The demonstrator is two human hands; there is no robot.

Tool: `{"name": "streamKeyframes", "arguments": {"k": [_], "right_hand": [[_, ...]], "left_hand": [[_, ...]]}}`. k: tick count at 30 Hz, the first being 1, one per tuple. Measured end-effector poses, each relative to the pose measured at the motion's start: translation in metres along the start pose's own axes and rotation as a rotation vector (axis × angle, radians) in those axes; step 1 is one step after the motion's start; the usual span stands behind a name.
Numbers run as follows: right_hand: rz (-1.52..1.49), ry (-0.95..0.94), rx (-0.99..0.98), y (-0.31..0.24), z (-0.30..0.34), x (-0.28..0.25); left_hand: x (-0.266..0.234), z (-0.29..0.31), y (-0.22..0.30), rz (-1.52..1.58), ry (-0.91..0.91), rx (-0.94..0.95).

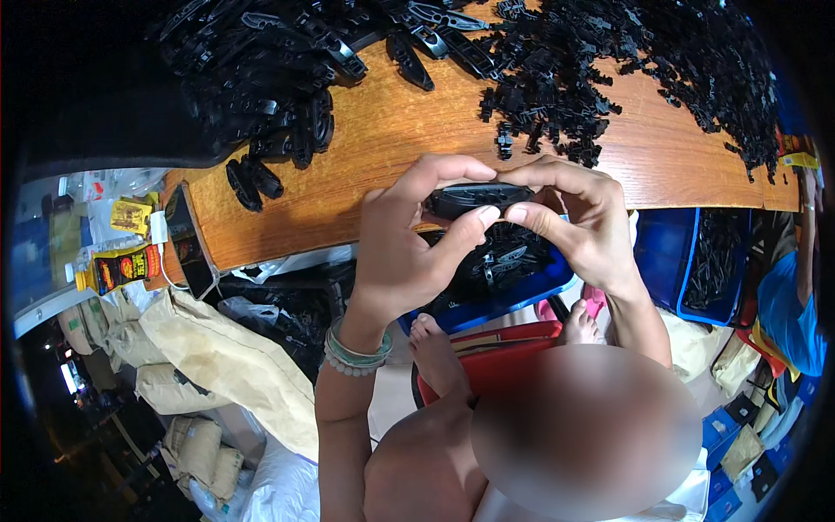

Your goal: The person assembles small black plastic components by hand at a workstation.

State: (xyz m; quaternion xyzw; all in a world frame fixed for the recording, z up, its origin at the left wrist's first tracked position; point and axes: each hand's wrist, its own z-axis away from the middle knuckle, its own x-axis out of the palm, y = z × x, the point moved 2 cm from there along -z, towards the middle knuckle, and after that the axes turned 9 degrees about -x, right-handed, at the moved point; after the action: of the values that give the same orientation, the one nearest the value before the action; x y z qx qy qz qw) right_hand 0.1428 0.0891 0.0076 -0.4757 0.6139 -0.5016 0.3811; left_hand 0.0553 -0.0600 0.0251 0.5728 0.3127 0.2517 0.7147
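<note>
So there's a blue bin [465, 315] just below the near edge of the wooden table [409, 122], with loose black plastic pieces [506, 259] in it, and another blue bin [700, 317] right of that one, holding slim black parts [713, 261]. The long black part [452, 202] is up over the table's near edge, pinched between thumb and fingers of both the left hand [404, 239] and right hand [596, 222]. From here, those hands partly block the first bin. Black shells [261, 61] heap the table's far left, tiny clips [557, 96] its far right.
</note>
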Motion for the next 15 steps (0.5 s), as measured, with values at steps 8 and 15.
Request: {"name": "streamKeyframes", "arguments": {"k": [8, 15], "right_hand": [[0.274, -0.525, -0.039, 0.004, 0.010, -0.003], [1.085, 0.038, -0.661, 0.015, -0.076, -0.035]], "left_hand": [[-0.033, -0.056, -0.014, -0.300, 0.206, -0.120], [-0.031, -0.106, -0.013, -1.103, 0.604, 0.187]]}}
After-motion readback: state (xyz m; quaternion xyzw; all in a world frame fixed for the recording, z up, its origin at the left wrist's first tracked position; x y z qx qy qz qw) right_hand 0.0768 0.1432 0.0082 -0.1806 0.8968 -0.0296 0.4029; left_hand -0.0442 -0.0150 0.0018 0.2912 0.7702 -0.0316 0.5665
